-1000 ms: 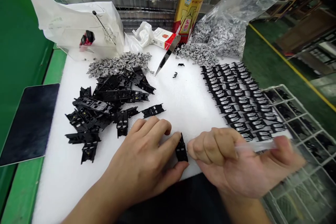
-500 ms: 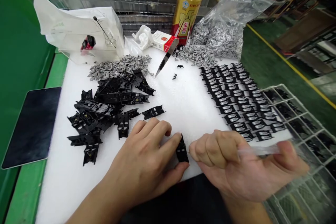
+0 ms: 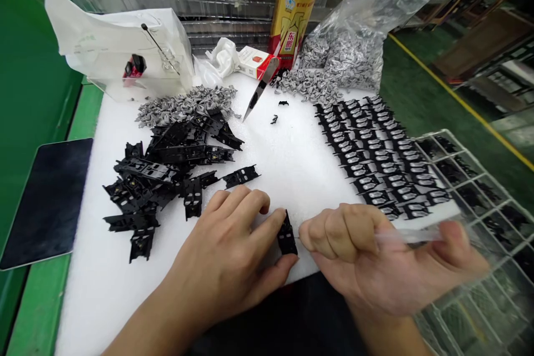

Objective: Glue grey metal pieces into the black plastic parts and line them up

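My left hand (image 3: 233, 253) pinches a small black plastic part (image 3: 287, 236) between thumb and forefinger, standing it on the white foam pad (image 3: 292, 161) near the front edge. My right hand (image 3: 375, 256) is closed round a thin clear rod-like tool (image 3: 411, 235), its fingertips right next to the black part. A loose heap of black parts (image 3: 167, 172) lies to the left of my left hand. Rows of finished black parts with metal inserts (image 3: 375, 156) lie to the right, just beyond my right hand.
Grey metal clips lie in a pile (image 3: 183, 104) and in a clear bag (image 3: 350, 50) at the back. A blade (image 3: 256, 94), a yellow bottle (image 3: 290, 11), a cigarette box (image 3: 254, 62), a white bag (image 3: 120, 44), a dark tablet (image 3: 48, 200) and a clear compartment tray (image 3: 479, 206) surround the pad.
Both hands have stayed almost in place on the black part; only the view has shifted slightly.
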`<state>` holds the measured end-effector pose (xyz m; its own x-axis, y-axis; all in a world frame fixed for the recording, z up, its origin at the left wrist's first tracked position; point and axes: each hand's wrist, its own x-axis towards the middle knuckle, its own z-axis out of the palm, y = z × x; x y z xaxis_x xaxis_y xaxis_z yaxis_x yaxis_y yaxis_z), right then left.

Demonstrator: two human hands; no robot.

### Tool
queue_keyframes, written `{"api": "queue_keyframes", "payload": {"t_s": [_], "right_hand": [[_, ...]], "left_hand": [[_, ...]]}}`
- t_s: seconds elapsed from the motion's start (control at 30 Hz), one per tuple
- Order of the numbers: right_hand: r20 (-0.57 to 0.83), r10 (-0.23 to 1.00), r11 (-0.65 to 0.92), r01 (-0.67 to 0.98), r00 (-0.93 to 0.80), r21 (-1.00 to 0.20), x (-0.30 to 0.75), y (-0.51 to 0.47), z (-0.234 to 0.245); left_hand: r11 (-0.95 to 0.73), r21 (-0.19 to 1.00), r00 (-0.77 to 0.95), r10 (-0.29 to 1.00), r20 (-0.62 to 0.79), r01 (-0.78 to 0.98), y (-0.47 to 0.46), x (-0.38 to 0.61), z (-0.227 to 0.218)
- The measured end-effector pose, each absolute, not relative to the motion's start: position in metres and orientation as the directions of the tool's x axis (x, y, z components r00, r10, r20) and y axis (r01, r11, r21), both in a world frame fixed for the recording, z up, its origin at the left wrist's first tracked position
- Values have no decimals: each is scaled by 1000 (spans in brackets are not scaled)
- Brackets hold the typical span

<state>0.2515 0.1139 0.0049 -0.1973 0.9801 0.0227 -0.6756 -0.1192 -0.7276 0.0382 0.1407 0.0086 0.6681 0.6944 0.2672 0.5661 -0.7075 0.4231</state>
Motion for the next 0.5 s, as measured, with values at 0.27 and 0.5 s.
{"api": "queue_keyframes", "payload": {"t_s": [0.27, 0.5], "right_hand": [[39, 981, -96, -654, -189, -750, 251, 115, 9], [37, 977, -108, -631, -212, -768, 250, 114, 10]], "left_hand": [[-715, 415, 671, 688, 277, 562, 142, 39, 8], [-713, 415, 672, 689, 271, 565, 141, 38, 9]]}}
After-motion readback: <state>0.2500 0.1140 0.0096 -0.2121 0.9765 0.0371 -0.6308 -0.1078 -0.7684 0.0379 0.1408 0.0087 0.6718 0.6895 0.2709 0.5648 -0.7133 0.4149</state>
